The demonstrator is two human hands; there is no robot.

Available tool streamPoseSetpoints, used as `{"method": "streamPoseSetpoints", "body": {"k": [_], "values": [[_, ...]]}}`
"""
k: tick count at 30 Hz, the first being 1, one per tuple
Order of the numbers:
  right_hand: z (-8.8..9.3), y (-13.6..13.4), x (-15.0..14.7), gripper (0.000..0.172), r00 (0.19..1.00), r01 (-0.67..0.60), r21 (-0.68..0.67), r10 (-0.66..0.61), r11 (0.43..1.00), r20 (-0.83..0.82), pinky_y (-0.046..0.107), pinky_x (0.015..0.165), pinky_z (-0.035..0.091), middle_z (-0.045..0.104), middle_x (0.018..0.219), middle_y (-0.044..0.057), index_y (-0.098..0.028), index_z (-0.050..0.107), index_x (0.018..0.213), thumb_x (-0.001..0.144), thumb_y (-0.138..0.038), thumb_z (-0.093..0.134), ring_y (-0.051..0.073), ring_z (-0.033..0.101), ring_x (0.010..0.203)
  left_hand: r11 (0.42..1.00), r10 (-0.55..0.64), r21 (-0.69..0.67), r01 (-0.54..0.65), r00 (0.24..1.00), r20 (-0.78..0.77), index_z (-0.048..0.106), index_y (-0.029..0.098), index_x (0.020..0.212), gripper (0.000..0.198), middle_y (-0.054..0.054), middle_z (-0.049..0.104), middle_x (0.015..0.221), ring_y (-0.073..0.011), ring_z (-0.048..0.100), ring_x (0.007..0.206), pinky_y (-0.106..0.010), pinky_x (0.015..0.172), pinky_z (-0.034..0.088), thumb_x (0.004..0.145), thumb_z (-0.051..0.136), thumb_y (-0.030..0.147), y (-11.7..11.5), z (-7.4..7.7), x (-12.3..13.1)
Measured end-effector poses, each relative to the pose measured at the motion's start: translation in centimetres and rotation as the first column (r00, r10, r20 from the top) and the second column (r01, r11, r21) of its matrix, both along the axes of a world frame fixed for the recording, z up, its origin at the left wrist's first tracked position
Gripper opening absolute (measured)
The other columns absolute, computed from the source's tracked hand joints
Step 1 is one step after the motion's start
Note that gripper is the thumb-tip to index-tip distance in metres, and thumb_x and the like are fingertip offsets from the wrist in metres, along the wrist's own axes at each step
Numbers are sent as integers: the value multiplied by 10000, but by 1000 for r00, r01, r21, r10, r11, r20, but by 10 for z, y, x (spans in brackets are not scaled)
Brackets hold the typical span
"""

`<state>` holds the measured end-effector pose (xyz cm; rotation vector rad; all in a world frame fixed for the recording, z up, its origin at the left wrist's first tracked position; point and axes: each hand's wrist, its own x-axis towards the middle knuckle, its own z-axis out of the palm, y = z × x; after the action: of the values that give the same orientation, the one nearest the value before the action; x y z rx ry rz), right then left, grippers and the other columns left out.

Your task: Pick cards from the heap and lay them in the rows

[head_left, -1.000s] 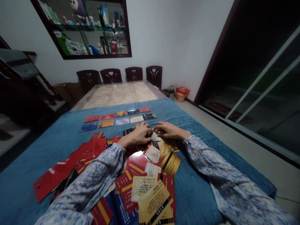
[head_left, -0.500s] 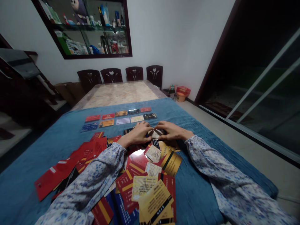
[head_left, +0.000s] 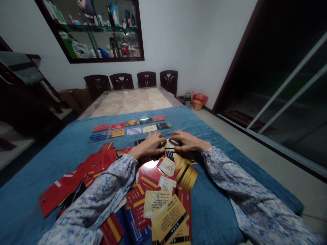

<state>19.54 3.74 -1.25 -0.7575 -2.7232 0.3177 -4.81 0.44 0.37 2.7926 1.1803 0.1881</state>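
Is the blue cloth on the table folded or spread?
Spread: the blue cloth covers the near part of the table, with cards on it.

— Where is the pale card?
— Past the far end of the loose heap, partly covered; I can't tell its tilt.
— And that heap?
— Red, gold and blue cards, overlapping.
— The laid-out cards?
— Two rows of five, flat, toward the cloth's far edge.
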Motion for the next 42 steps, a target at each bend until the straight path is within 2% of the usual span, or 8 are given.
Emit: {"method": "streamPoseSetpoints", "body": {"k": [5, 13, 20, 24, 32, 38, 42], "values": [[2, 0, 2, 306, 1000, -7, -24, 6, 1000, -12, 394, 929, 503, 698, 1130, 138, -148, 735, 1146, 877, -230, 614, 256, 653, 1025, 1000, 13, -2, -13, 1000, -23, 714, 197, 1076, 234, -126, 683, 1194, -305, 577, 1153, -459, 972, 422, 936, 570, 316, -2, 2, 2], [-2, 2, 4, 322, 999, 47, 3, -47, 999, -18, 352, 874, 491, 727, 1089, 108, -173, 731, 1176, 873, -243, 646, 240, 662, 987, 996, 65, 62, -64, 998, -19, 747, 192, 1073, 297, -114, 751, 1111, -286, 634, 1098, -465, 990, 433, 949, 478, 182, 5, -1, 3], [-12, 12, 6, 340, 990, 128, 25, -126, 992, -64, 308, 804, 470, 738, 995, 94, -158, 763, 1107, 794, -120, 636, 220, 651, 930, 990, 87, 97, -105, 981, 172, 775, 193, 943, 271, -90, 766, 950, -220, 664, 956, -350, 916, 493, 929, 506, 161, 17, -14, -3], [-18, 15, 5, 261, 979, 154, 32, -148, 988, -138, 305, 783, 471, 745, 943, 86, -170, 775, 1015, 824, -122, 604, 215, 650, 890, 993, 64, 86, -85, 973, 221, 782, 192, 953, 285, -91, 765, 976, -209, 667, 937, -327, 886, 511, 943, 498, 167, 20, -17, -4], [-20, 18, 6, 128, 927, 215, 85, -176, 973, -330, 292, 727, 437, 689, 804, 50, -182, 726, 864, 826, -139, 611, 186, 590, 774, 990, 77, 98, -104, 966, 248, 781, 188, 933, 263, -108, 759, 1000, -248, 643, 1016, -406, 959, 512, 938, 519, 156, 22, -20, -4], [-18, 16, 4, 72, 872, 230, 94, -162, 969, -461, 315, 764, 461, 663, 821, 49, -197, 682, 838, 856, -186, 613, 199, 589, 806, 981, 122, 122, -152, 967, 225, 737, 191, 1151, 295, -115, 747, 1126, -274, 617, 1112, -440, 999, 481, 942, 533, 160, 19, -20, -5], [-16, 14, 3, 44, 847, 246, 107, -160, 963, -507, 328, 799, 479, 688, 878, 58, -206, 659, 849, 855, -208, 615, 209, 615, 844, 979, 132, 121, -161, 966, 222, 711, 187, 1199, 301, -122, 730, 1163, -271, 605, 1136, -443, 999, 475, 965, 522, 185, 19, -21, -4]]}}
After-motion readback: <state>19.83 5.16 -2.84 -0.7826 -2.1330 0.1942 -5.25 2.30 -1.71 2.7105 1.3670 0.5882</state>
